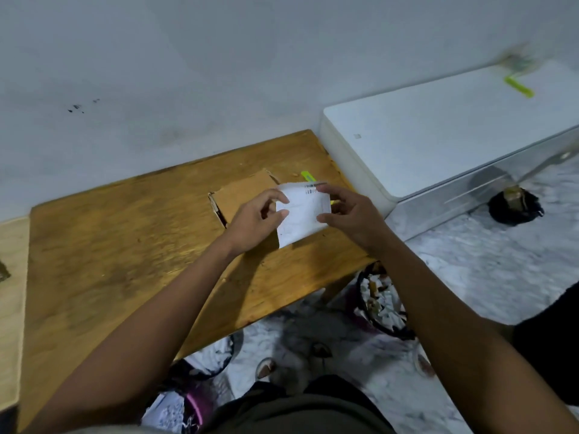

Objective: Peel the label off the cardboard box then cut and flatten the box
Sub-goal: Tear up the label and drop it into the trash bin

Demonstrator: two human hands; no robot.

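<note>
While the box rests on the table, your left hand and right hand pinch the label between thumbs and fingertips.

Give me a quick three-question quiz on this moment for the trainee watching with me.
1. True or false: the white label is held by both the left hand and the right hand.
2. Where is the cardboard box? A) on the floor B) on the wooden table C) on the white appliance
3. Fill in: the yellow-green cutter on the table lies just ____ the label, on the wall side.

Key: 1 true. 2 B. 3 behind.
</note>
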